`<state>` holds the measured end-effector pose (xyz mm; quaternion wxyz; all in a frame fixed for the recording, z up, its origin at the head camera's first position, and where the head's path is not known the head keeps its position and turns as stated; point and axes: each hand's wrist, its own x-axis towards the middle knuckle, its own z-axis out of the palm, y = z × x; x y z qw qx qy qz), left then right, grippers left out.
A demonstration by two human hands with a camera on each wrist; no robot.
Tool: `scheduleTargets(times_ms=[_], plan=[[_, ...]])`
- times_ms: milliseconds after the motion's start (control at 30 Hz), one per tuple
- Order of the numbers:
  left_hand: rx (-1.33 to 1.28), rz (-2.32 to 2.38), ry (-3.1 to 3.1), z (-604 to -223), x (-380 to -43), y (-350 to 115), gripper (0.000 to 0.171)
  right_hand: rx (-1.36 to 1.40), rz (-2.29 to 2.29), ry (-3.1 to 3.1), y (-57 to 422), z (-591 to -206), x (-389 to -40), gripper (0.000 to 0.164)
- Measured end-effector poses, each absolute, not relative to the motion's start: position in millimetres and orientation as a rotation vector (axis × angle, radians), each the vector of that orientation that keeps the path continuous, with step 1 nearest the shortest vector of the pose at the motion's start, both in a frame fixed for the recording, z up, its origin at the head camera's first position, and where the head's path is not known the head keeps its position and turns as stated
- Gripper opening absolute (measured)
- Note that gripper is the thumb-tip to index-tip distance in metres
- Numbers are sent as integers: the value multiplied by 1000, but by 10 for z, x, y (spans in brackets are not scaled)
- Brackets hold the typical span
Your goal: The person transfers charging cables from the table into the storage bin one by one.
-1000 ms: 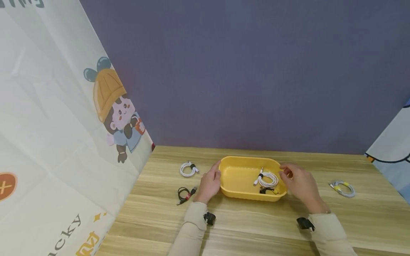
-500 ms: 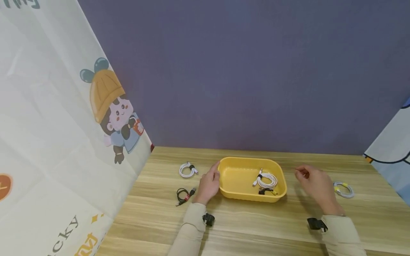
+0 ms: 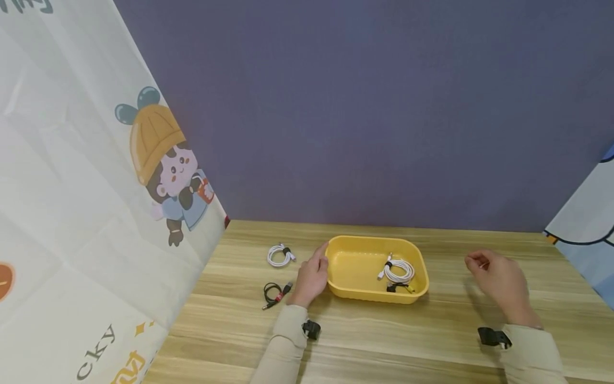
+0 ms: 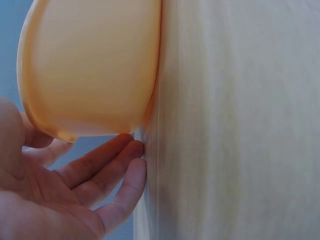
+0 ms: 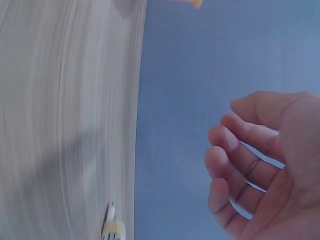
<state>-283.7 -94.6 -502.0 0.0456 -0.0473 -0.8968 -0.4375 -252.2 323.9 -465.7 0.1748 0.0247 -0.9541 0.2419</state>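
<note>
A yellow oblong tray [image 3: 345, 292] stands on the table, holding a coiled white cable [image 3: 400, 271] with a black tie and a small black-and-yellow cable [image 3: 400, 288] at its right end. My left hand [image 3: 312, 277] rests against the tray's left end; the left wrist view shows extended fingers [image 4: 107, 165] at the outer wall and the thumb by the rim. To the right of the tray, my right hand [image 3: 501, 282] is above the table, loosely curled and holding nothing. In the head view it hides the grey cable; part of that cable [image 5: 112, 227], with its yellow tie, shows in the right wrist view.
Left of the tray lie a coiled white cable [image 3: 280, 256] and, nearer me, a black cable [image 3: 276, 295] with a red tie. The wooden table [image 3: 384, 341] ends at a dark blue-grey backdrop [image 3: 374, 117]. A printed white sheet [image 3: 72, 213] hangs at the left.
My right hand has left the tray's right end and moved right, now covering the grey cable in the head view. The left hand has stayed at the tray's left end.
</note>
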Motion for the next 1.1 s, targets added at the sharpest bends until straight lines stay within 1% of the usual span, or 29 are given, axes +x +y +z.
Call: scheduleTargets(times_ms=[633,867,1000,1100], plan=[[-152,-1342,-2736,-5031,-2828,-955,47,-124,699,-2850,3801,-4729,-2449,41],[-145,-1324,-2738,-5028,-2829,-951,46,-205,698,-2935,3928,-4730,-2438,51],[-146,-1331,-2729,-5027,-2826,-949,46,-247,700,-2957,3989,-4767,-2428,52],[-145,-1330,-2722,-5019,-2820,-946,46,-242,697,-2955,4035,-4794,-2422,50]])
